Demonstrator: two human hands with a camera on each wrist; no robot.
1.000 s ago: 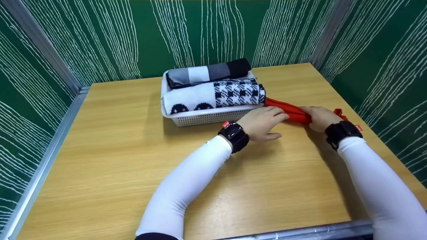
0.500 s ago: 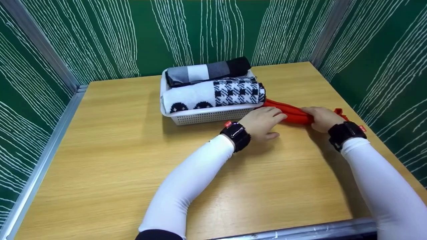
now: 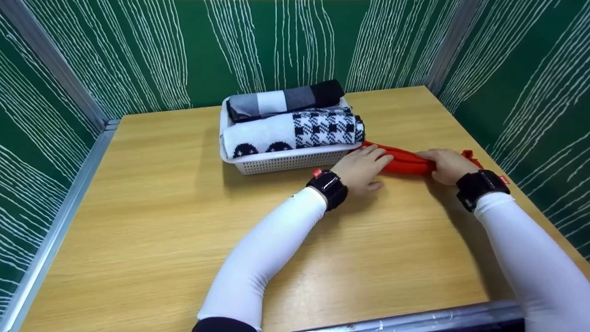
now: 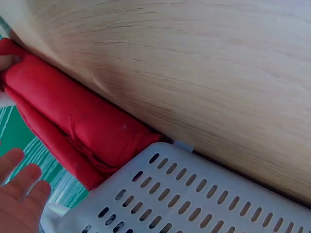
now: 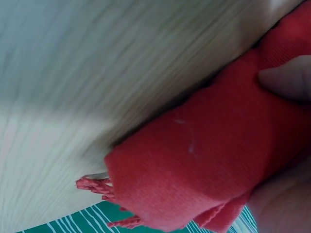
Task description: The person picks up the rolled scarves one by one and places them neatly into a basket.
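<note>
A red scarf [image 3: 403, 161] with knotted fringe lies in a long roll on the table, its left end against the basket's corner. My right hand [image 3: 447, 166] grips it toward its right end; the right wrist view shows the thumb [image 5: 286, 80] pressed on the red cloth and the fringe [image 5: 97, 187] hanging from the end. Over the scarf's left part reaches my left hand [image 3: 359, 168], fingers extended. In the left wrist view those fingertips [image 4: 34, 172] appear spread and apart from the cloth. The far side of the scarf is hidden in the head view.
A white perforated basket [image 3: 290, 161] stands toward the back, holding a black-and-white patterned roll [image 3: 295, 133] and a grey, white and black checked roll [image 3: 286, 101]. Green walls with white streaks [image 3: 295, 46] enclose the wooden table [image 3: 152, 207] behind and at both sides.
The head view has shifted slightly. Both hands stay about where they were on the red scarf, which looks a little fuller between them.
</note>
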